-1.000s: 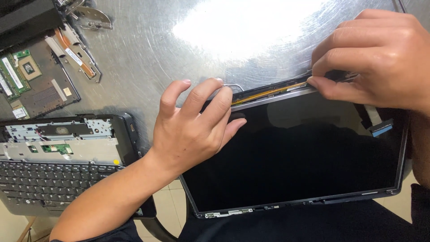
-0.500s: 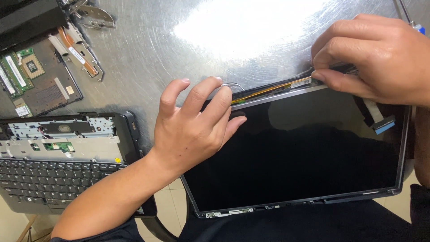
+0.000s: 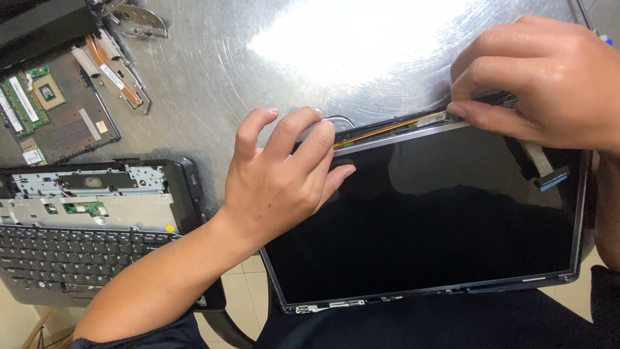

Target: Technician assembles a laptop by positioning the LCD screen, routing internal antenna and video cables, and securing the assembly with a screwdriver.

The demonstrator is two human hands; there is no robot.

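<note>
A bare black laptop screen panel (image 3: 439, 226) lies flat on a round brushed-metal table (image 3: 310, 58), overhanging its near edge. My left hand (image 3: 284, 174) rests spread on the panel's upper left corner, fingers apart, pressing it down. My right hand (image 3: 542, 81) pinches the panel's top edge near the right, where a thin strip with yellow and black wiring (image 3: 394, 127) runs along the frame. A flat ribbon cable with a blue tip (image 3: 546, 171) lies on the panel's right side below that hand.
A laptop base with keyboard and exposed internals (image 3: 84, 226) sits at the left edge. A green circuit board with a copper heat pipe (image 3: 58, 103) lies behind it. A metal hinge piece (image 3: 139, 22) is at the top left. Tiled floor shows below the table.
My right hand has shifted slightly right and up along the panel's top edge. The left hand has stayed on the corner.
</note>
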